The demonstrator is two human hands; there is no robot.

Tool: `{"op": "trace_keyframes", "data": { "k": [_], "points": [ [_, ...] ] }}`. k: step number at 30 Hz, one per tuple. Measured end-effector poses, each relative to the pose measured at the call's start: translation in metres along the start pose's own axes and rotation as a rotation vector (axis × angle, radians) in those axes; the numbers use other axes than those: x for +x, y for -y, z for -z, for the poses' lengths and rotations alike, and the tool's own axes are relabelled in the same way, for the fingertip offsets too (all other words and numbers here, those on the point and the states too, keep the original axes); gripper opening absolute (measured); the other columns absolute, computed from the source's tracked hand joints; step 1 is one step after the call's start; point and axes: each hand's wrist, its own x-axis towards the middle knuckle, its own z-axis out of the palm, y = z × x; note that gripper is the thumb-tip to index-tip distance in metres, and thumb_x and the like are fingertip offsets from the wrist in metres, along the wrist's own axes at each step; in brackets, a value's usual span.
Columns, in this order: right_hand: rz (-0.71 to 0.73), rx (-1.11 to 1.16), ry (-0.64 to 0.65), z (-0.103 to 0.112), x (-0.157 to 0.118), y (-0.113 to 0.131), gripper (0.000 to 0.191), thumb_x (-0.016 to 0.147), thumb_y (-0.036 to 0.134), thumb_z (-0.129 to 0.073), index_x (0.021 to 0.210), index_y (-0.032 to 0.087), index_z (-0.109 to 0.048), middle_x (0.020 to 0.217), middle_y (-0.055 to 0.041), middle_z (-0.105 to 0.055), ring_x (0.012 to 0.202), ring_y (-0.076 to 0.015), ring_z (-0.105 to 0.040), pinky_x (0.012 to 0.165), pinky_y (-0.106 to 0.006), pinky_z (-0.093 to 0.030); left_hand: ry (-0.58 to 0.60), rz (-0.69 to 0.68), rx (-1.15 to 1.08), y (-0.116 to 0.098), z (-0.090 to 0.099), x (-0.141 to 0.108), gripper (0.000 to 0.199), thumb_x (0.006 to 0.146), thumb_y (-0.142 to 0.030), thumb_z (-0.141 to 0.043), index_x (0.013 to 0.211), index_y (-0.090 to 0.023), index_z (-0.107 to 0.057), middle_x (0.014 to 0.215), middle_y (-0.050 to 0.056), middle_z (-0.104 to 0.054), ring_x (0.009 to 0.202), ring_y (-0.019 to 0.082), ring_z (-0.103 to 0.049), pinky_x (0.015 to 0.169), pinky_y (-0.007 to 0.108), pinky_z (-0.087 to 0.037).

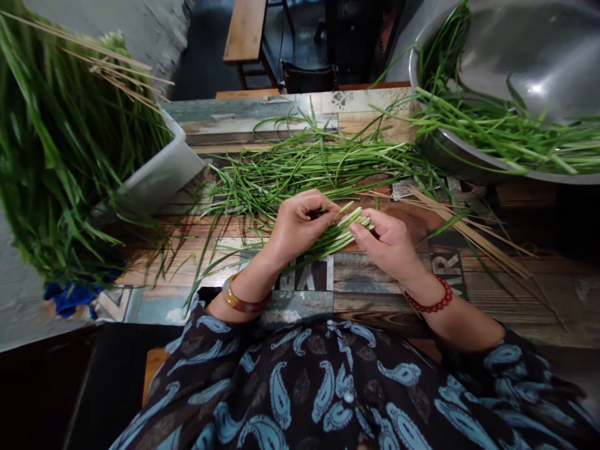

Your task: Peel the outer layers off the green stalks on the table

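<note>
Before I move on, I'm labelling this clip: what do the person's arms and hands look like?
The left hand and right hand are ungloved. On the left is a broad amber and red bangle, on the right a red beaded bracelet. Dark sleeves carry light blue paisley shapes.

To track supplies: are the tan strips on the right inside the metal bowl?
No: the tan strips lie on the table by the right hand, outside the metal bowl.

one head cam, facing fwd & down past wearer's shirt point(323, 387). tabletop point(370, 275) close below, floor point(206, 44) farther off, btm-to-top.
</note>
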Motion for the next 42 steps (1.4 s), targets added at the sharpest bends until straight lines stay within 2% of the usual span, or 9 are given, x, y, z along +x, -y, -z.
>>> {"op": "trace_keyframes", "data": {
  "k": [4,7,11,15,24,30,34,38,42],
  "points": [
    [-0.031,0.079,0.009,-0.004,-0.001,-0.005,0.016,0.091,0.035,-0.058,0.086,0.019,-0.058,0.063,0.0031,-0.055,0.051,-0.0093,-0.045,0.049,-0.023,-0.037,0.048,-0.048,0.007,0.002,-0.001,0.000,0.011,0.083,-0.017,-0.067,0.075,-0.015,-0.073,0.073,0.003,-0.067,0.071,0.014,-0.060,0.067,0.026,-0.045],
    [-0.051,0.177,0.001,-0.007,-0.002,-0.008,0.021,0.091,0.036,-0.060,0.106,0.021,-0.058,0.073,0.0021,-0.059,0.053,-0.0096,-0.049,0.050,-0.024,-0.041,0.066,-0.071,0.010,0.003,0.000,0.000,0.011,0.083,-0.018,-0.067,0.075,-0.015,-0.073,0.075,0.004,-0.068,0.073,0.014,-0.061,0.070,0.026,-0.046],
    [-0.036,0.156,-0.051,-0.007,-0.004,-0.007,0.038,0.091,0.037,-0.061,0.126,0.025,-0.053,0.084,-0.0023,-0.062,0.065,-0.0151,-0.057,0.056,-0.029,-0.048,0.103,0.026,-0.019,0.001,0.004,0.000,0.012,0.084,-0.023,-0.067,0.082,-0.015,-0.076,0.077,0.004,-0.069,0.073,0.014,-0.061,0.071,0.025,-0.045],
    [-0.033,0.096,-0.074,-0.007,-0.005,-0.006,0.036,0.091,0.036,-0.060,0.125,0.027,-0.054,0.082,-0.0029,-0.062,0.065,-0.0175,-0.057,0.057,-0.032,-0.049,0.136,0.140,-0.088,0.000,0.005,0.001,0.021,0.087,-0.031,-0.064,0.092,-0.016,-0.078,0.077,0.003,-0.070,0.073,0.014,-0.061,0.072,0.025,-0.045],
    [-0.020,0.085,-0.034,-0.007,-0.004,-0.011,0.024,0.092,0.031,-0.059,0.116,0.026,-0.055,0.069,0.0046,-0.053,0.051,-0.0109,-0.047,0.049,-0.026,-0.040,0.131,0.192,-0.180,0.002,-0.003,-0.001,0.020,0.082,-0.030,-0.068,0.071,-0.013,-0.071,0.070,0.002,-0.066,0.069,0.013,-0.056,0.068,0.025,-0.043],
    [-0.017,0.132,-0.002,-0.005,-0.003,-0.009,0.023,0.093,0.031,-0.059,0.115,0.024,-0.054,0.065,0.0064,-0.052,0.049,-0.0095,-0.048,0.048,-0.024,-0.041,0.179,0.295,-0.330,0.009,0.005,0.002,0.029,0.086,-0.039,-0.065,0.091,-0.013,-0.077,0.086,0.006,-0.074,0.077,0.014,-0.063,0.073,0.025,-0.047],
    [-0.020,0.126,-0.006,-0.005,-0.004,-0.010,0.025,0.092,0.034,-0.060,0.115,0.024,-0.055,0.068,0.0055,-0.054,0.051,-0.0093,-0.049,0.049,-0.023,-0.041,0.057,0.351,-0.403,0.019,0.004,0.004,0.034,0.082,-0.041,-0.069,0.098,-0.012,-0.076,0.078,0.005,-0.072,0.067,0.012,-0.060,0.065,0.023,-0.046],
    [-0.007,0.135,0.004,-0.005,-0.004,-0.008,0.024,0.092,0.033,-0.059,0.114,0.024,-0.055,0.072,0.0049,-0.055,0.051,-0.0084,-0.047,0.048,-0.023,-0.039,0.003,0.316,-0.300,0.023,0.000,0.006,0.033,0.083,-0.035,-0.066,0.104,-0.012,-0.076,0.066,0.001,-0.066,0.055,0.009,-0.050,0.056,0.022,-0.040],
    [-0.014,0.137,0.007,-0.005,-0.003,-0.006,0.024,0.092,0.034,-0.060,0.113,0.023,-0.055,0.075,0.0035,-0.058,0.054,-0.0089,-0.051,0.050,-0.023,-0.041,0.108,0.177,-0.075,0.016,0.001,0.008,0.030,0.087,-0.031,-0.061,0.106,-0.015,-0.076,0.087,0.007,-0.072,0.079,0.016,-0.061,0.073,0.026,-0.046]
  ]
}}
